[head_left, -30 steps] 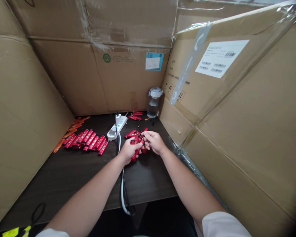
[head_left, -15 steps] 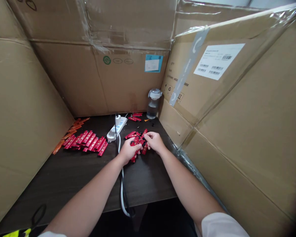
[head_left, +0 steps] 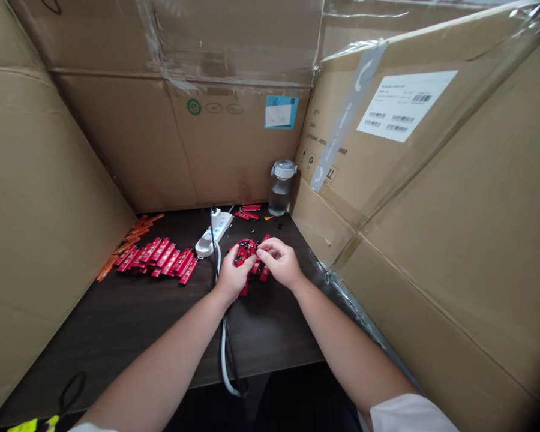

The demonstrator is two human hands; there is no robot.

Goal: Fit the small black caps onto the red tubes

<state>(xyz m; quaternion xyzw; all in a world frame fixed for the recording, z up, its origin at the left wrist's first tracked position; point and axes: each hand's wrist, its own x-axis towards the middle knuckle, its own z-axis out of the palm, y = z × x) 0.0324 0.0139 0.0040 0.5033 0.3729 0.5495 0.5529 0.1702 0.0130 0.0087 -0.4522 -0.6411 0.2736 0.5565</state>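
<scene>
Closely, carton wall (head_left: 319, 231) beside hands (head_left: 279, 261) pinching red sticks (head_left: 247, 249).

**Bench layout: carton-walled corner**

A table (head_left: 94, 348) was boxed in left, rear and right by cardboard cartons (head_left: 180, 156). A power strip (head_left: 213, 234) was placed rear-centre, with a cable (head_left: 224, 354) run forward over the table edge. A bottle (head_left: 280, 189) was stood in the rear-right corner. A row of sticks (head_left: 155, 258) was laid left of the strip, with thinner strips (head_left: 128, 246) further left against the carton. A heap of sticks (head_left: 245, 251) was placed right of the strip, and a small batch (head_left: 247, 211) was left behind it.
</scene>
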